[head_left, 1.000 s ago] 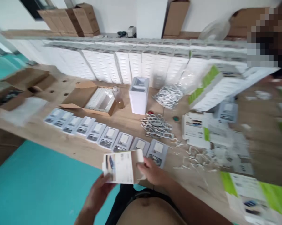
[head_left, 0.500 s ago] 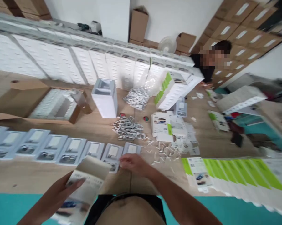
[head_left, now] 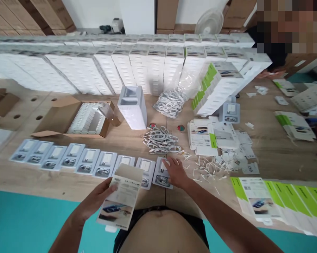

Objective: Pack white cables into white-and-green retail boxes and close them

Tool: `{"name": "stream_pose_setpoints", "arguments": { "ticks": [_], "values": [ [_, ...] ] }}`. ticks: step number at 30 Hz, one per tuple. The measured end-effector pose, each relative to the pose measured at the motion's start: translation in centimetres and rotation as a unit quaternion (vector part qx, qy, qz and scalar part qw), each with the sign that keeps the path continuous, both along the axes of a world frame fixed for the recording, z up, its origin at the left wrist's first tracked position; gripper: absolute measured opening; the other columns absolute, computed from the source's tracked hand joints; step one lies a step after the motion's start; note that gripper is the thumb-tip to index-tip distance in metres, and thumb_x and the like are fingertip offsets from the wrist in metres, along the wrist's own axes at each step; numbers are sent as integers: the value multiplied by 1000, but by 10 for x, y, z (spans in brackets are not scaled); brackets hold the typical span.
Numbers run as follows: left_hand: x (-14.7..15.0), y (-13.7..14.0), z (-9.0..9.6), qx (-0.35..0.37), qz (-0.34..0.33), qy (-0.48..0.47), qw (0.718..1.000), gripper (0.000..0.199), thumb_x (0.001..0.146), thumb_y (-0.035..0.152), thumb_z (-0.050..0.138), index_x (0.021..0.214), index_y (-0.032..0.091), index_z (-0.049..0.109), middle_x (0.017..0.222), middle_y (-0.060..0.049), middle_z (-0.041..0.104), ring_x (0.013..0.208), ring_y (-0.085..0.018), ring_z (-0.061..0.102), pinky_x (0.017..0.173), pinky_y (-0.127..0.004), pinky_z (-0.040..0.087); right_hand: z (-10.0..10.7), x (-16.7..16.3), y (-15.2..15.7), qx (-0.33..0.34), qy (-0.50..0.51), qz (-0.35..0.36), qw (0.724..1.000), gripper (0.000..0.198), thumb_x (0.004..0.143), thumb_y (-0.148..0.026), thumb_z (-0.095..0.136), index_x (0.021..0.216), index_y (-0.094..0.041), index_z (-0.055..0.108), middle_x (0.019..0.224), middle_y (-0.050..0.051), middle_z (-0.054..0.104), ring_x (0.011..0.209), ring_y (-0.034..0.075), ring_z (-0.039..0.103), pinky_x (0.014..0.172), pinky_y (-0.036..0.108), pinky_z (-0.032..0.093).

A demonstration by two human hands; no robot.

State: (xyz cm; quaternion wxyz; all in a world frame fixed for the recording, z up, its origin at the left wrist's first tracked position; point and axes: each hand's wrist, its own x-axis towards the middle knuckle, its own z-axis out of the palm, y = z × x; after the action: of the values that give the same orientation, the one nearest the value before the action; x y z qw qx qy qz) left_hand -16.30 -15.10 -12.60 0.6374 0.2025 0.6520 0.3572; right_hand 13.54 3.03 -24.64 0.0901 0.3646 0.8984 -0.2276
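Note:
My left hand (head_left: 101, 196) is wrapped round a printed carton (head_left: 121, 200), tilted, with its top flap raised and a phone picture on its face. My right hand (head_left: 177, 173) grips the right side of a grey-blue plastic tray (head_left: 159, 177), the rightmost in a row. A coiled cable and a white piece lie in that tray. Close by on its left is another filled tray (head_left: 145, 167), and more trays (head_left: 87, 160) run off leftwards. Just beyond my right hand a heap of loose white cables (head_left: 162, 140) lies on the table (head_left: 145, 195).
Stacked white boxes (head_left: 137, 70) wall off the back. A cardboard box of white adapters (head_left: 107, 130) and a tall stack of trays (head_left: 133, 109) stand before them. Flat green-and-white cartons (head_left: 287, 196) lie at right, near paper scraps (head_left: 221, 161). Another person (head_left: 273, 52) is at the back right.
The view has swung, so the table appears more level. My right hand has moved onto the rightmost tray's right side. My left hand still holds the carton, now nearer my body's middle.

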Motion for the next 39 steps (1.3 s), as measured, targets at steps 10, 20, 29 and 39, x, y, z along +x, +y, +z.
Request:
{"name": "stream_pose_setpoints", "arguments": {
  "ticks": [10,20,29,39],
  "values": [
    [8,12,21,33,-108,130,985,48,81,51,64,116,18,59,107,-8,71,100,-31,66,80,-34,53,81,21,16,-68,251,-139,956,87,65,-30,67,144,-21,33,139,14,42,129,32,39,110,48,31],
    [36,53,66,168,-189,49,966,43,87,47,58,119,18,61,105,-6,69,98,-26,62,80,-31,48,152,-20,10,136,304,-134,934,79,67,-26,69,140,-19,39,141,16,41,130,37,37,109,55,31],
    [47,62,64,222,-109,75,966,49,86,47,60,123,15,60,98,-7,70,86,-23,62,72,-29,48,159,-19,-20,-21,389,15,921,54,93,-36,50,145,-28,35,145,9,46,137,28,33,114,50,27],
    [100,65,58,323,89,51,941,65,86,47,60,139,31,27,131,-11,59,101,-24,63,82,-34,53,134,-32,-37,-371,591,-249,672,73,81,-50,65,142,-31,31,119,10,66,99,26,66,83,42,54]
  ]
}}
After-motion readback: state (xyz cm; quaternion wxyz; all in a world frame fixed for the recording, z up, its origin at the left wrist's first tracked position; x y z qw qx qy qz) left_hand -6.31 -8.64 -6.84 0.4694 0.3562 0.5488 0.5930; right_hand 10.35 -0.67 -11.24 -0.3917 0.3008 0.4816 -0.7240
